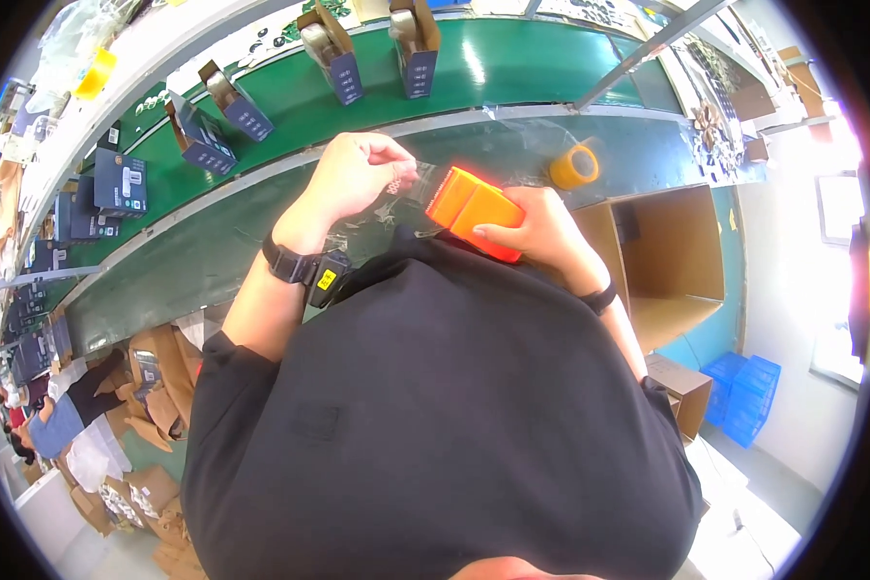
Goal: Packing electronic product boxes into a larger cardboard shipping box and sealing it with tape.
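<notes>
My right hand (548, 230) is wrapped around an orange tape dispenser (476, 207) held in front of my chest, its toothed edge toward the left. My left hand (358, 176) is raised beside it with thumb and fingertips pinched together. A thin, see-through strip of tape (412, 184) shows at those fingertips, by the dispenser's toothed edge. Whether the strip is still joined to the dispenser is hard to make out. Behind my right hand, a yellow-orange tape roll (574, 167) rests on the green bench (193, 280).
Several open dark-blue boxes (418, 72) stand on the green conveyor (290, 72) beyond a metal rail. An open cardboard carton (681, 309) is at the right, with blue crates (744, 391) beyond it. Far left, another person (58, 425) is near cartons and packing material.
</notes>
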Demonstrator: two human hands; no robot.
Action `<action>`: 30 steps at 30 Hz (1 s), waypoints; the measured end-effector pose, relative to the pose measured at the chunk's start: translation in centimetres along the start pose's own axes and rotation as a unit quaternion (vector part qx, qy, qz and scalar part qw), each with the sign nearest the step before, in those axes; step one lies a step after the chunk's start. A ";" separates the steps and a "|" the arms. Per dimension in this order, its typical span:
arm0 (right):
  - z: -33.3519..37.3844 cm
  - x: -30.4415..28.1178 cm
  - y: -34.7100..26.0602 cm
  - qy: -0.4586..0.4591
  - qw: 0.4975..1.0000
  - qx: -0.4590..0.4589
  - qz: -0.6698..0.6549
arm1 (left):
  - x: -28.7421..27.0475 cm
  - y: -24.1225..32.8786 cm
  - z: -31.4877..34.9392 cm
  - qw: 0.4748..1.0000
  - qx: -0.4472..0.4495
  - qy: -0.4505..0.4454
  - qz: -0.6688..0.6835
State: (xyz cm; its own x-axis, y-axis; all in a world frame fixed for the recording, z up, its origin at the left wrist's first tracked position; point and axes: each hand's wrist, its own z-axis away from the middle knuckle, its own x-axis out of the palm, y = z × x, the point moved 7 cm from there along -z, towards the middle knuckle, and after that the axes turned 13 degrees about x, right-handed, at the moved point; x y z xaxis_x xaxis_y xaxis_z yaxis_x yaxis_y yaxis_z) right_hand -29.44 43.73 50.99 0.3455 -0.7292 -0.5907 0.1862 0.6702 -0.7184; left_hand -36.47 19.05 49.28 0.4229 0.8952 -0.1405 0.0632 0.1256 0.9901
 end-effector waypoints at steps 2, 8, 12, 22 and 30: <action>-0.2 -0.1 -0.6 0.019 0.999 0.010 0.050 | -0.7 -0.1 -0.2 1.000 0.004 0.013 -0.011; 0.2 -3.3 1.6 0.031 0.998 0.015 0.046 | -7.9 -0.4 0.4 0.989 0.040 0.113 -0.085; 0.6 -6.7 8.8 0.062 0.983 0.098 0.144 | -15.0 0.2 3.2 0.980 0.010 0.176 -0.090; -9.5 0.7 10.6 0.141 0.925 0.197 0.292 | -0.8 11.0 6.3 0.986 0.145 -0.023 -0.082; -19.2 8.3 20.1 -0.012 0.951 0.278 -0.134 | -7.5 10.1 4.5 0.938 0.157 0.079 -0.298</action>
State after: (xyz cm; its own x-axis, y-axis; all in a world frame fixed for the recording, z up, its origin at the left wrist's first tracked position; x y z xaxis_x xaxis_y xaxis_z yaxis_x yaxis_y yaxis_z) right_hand -40.52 48.50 24.61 0.2365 -0.8855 -0.3999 0.7254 0.4348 -0.5336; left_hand -34.90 11.71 60.32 0.0894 0.7610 -0.6426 0.5201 0.5146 0.6817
